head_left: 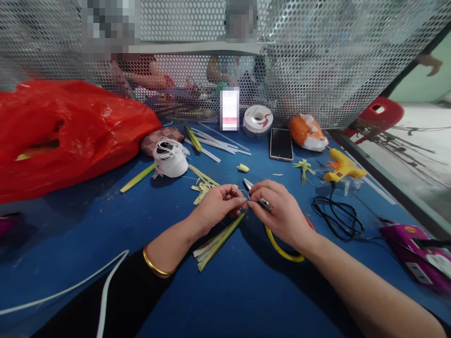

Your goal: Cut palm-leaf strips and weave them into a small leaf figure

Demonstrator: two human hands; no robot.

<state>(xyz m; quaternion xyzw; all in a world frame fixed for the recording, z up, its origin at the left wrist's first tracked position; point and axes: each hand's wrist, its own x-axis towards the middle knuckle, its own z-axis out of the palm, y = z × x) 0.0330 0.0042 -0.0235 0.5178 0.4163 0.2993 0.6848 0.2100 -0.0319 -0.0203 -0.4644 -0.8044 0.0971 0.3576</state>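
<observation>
My left hand point(223, 204) is closed, thumb against fingers, pinching a thin white thread point(244, 191) that loops between the two hands. In my right hand point(278, 206) is a pair of scissors point(265, 204); their silver blades point away from me, and the yellow and red handles show below the palm. The right thumb and forefinger also pinch close to the left fingertips. A bundle of pale green leaf strips point(221, 241) runs down from beneath the fingertips; its upper end is partly hidden. Just beyond the left hand lies a plaited leaf piece point(203, 190).
A white thread spool point(172, 162), red plastic bag point(88, 126) and checkered pouch point(164, 140) are left. Farther back are white strips point(214, 141), a ribbon roll point(258, 119) and phone point(281, 144). A yellow glue gun point(343, 166) with black cord lies right. People sit behind the mesh.
</observation>
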